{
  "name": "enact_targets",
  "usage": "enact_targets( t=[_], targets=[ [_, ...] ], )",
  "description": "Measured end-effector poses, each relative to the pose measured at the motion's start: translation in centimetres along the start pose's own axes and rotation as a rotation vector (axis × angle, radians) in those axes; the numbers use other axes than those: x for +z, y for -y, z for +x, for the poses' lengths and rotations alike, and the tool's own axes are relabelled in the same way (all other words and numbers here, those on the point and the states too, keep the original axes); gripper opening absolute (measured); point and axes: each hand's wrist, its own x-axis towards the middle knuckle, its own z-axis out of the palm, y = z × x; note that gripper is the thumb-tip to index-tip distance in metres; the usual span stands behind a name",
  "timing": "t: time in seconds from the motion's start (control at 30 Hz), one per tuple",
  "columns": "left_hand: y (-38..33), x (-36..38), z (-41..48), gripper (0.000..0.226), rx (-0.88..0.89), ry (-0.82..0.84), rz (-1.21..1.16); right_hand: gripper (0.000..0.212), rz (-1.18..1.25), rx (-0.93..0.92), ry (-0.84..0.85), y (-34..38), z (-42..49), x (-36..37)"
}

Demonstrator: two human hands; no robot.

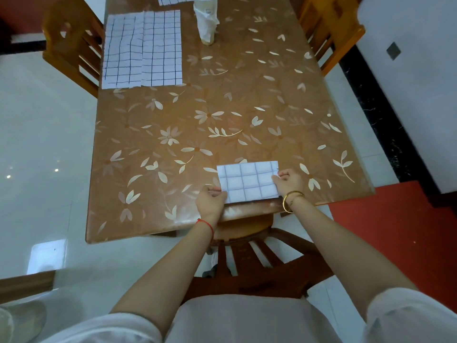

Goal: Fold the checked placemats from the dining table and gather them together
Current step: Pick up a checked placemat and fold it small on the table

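A small folded checked placemat lies at the near edge of the dining table, white with thin dark grid lines. My left hand pinches its lower left corner. My right hand grips its right edge. A larger unfolded checked placemat lies flat at the table's far left, beside a chair. The corner of a third placemat shows at the top edge of the view.
A white wrapped bottle-like object stands near the far middle of the table. Wooden chairs stand at the far left, far right and directly below my arms. Glossy white floor lies left, red floor right.
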Motion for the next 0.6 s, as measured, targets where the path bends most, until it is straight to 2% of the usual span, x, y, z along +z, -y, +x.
enact_targets(
  t=[0.13, 0.33, 0.47, 0.6],
  targets=[
    [-1.6, 4.2, -1.6, 0.029, 0.014, 0.060, -0.102, 0.024, 0.057, 0.016, -0.049, -2.2, 2.3, -4.9],
    [-3.1, 12.6, -5.2, 0.027, -0.025, 0.156, -0.077, 0.019, 0.131, 0.011, -0.058, -6.0, 6.7, -12.9],
    [-5.0, 18.6, -7.8, 0.033, -0.041, 0.123, -0.134, 0.019, 0.096, 0.004, -0.055, -8.4, 9.9, -17.7],
    [-6.1, 23.2, -9.2, 0.032, -0.040, 0.063, -0.067, 0.022, 0.043, -0.026, -0.011, -10.0, 12.5, -20.9]
  ],
)
